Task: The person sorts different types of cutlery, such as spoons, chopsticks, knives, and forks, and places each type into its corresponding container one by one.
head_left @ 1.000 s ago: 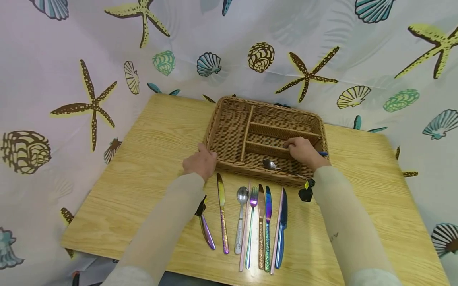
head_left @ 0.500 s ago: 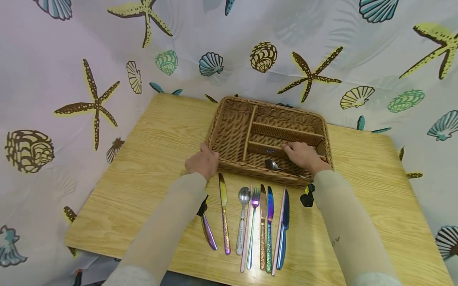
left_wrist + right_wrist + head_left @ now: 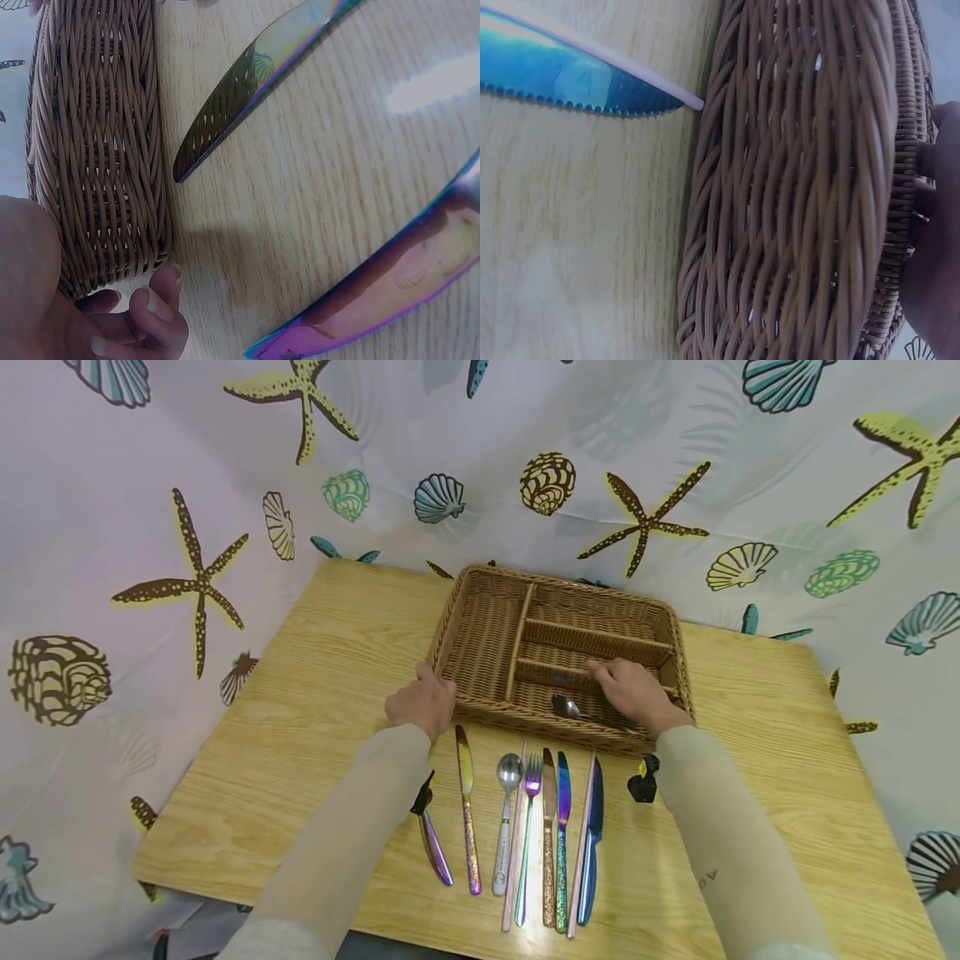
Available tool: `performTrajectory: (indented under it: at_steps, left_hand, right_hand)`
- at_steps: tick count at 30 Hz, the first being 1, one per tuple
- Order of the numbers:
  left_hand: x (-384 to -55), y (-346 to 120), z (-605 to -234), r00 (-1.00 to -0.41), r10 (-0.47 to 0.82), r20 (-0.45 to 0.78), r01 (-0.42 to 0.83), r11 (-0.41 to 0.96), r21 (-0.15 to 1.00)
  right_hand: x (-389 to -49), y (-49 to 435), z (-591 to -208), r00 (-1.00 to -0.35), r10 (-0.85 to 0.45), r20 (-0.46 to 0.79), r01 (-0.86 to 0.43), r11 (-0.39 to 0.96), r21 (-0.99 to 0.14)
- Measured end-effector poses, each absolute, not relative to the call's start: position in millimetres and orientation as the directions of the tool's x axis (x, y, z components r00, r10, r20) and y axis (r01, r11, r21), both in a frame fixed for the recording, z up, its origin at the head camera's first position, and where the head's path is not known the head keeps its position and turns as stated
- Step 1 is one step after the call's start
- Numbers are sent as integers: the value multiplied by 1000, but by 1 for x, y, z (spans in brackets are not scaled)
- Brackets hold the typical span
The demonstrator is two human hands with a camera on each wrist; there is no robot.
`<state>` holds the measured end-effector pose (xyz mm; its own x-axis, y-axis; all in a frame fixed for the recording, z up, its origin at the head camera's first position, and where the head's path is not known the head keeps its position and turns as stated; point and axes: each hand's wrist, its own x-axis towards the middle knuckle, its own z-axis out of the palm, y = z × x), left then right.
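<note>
My left hand (image 3: pixel 422 702) grips the front left corner of a wicker basket (image 3: pixel 480 703), its fingers bent around the corner in the left wrist view. Over the basket's front compartments is my right hand (image 3: pixel 633 689), fingertips by the front divider (image 3: pixel 536 670). A small blue utensil part (image 3: pixel 561 678) shows just left of these fingers; the rest is hidden, and I cannot tell whether the hand holds it. A dark-bowled spoon (image 3: pixel 567 707) lies in the front compartment below the hand. In the right wrist view the fingers (image 3: pixel 924 176) are partly hidden behind the rim.
In front of the basket lie a golden-bladed knife (image 3: pixel 465 768), a silver spoon (image 3: pixel 509 772), an iridescent fork (image 3: pixel 532 777), pink chopsticks (image 3: pixel 581 852) and several knives, one blue (image 3: pixel 596 802). A purple-handled utensil (image 3: pixel 435 852) lies by my left sleeve. A patterned cloth (image 3: pixel 390 427) hangs behind.
My right hand has shifted slightly down and left inside the basket. The blue end by its wrist is out of sight, and a blue part shows left of the fingers. The left hand stays put.
</note>
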<state>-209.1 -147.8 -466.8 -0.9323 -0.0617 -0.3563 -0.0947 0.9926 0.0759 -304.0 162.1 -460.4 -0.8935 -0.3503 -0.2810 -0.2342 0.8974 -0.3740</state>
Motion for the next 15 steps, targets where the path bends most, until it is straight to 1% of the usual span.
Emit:
performTrajectory:
  at_steps: [4, 8, 10, 12, 14, 15]
  left_hand:
    - [-208, -147, -466, -933, -49, -356, -77, 995, 64]
    - [-208, -148, -465, -936, -47, -349, -76, 995, 71]
    - [-208, -147, -465, -937, -42, -347, -65, 996, 56]
    - [-207, -147, -465, -937, -38, -347, -53, 998, 34]
    - [-208, -147, -465, -938, -61, -342, -83, 995, 48]
    - [-208, -147, -465, -938, -59, -343, -77, 996, 40]
  right_hand:
    - [-299, 166, -456, -910, -349, -223, -239, 883, -404]
    - [-290, 167, -453, -925, -365, -103, -305, 877, -371]
    - [-283, 166, -451, -930, -364, -46, -324, 875, -359]
    - [-276, 165, -447, -934, -356, 2, -333, 872, -358]
    - [-268, 165, -443, -934, -353, 50, -346, 864, -365]
    - [-263, 166, -441, -932, -355, 78, -358, 858, -369]
